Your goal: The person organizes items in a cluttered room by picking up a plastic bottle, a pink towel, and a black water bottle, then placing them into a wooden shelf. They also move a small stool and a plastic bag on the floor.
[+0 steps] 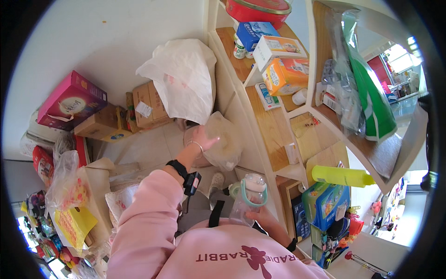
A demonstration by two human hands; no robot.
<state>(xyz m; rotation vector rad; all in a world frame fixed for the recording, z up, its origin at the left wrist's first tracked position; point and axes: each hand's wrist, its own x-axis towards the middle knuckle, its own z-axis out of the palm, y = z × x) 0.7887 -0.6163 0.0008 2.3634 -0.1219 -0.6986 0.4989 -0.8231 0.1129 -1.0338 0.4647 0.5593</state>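
My right hand [259,213] grips a clear plastic water bottle [244,205] low on its body. The bottle has a pale lid and a mint-green carry handle [266,195]. Beside it shows a pale green round thing [236,190], partly hidden. Ahead, my left hand [204,139] reaches over a translucent plastic bag [224,143] that covers or lines a container on the floor. The thumb stands apart from the fingers and nothing shows in the hand; whether it touches the bag I cannot tell. A large white plastic bag [184,76] stands just beyond.
Wooden shelves [268,132] on the right hold an orange box [287,75], a blue box [256,35] and a red tin [259,10]. A yellow-green bottle [339,176] juts out. Cardboard boxes [150,104] and a magenta box [73,101] line the wall at left.
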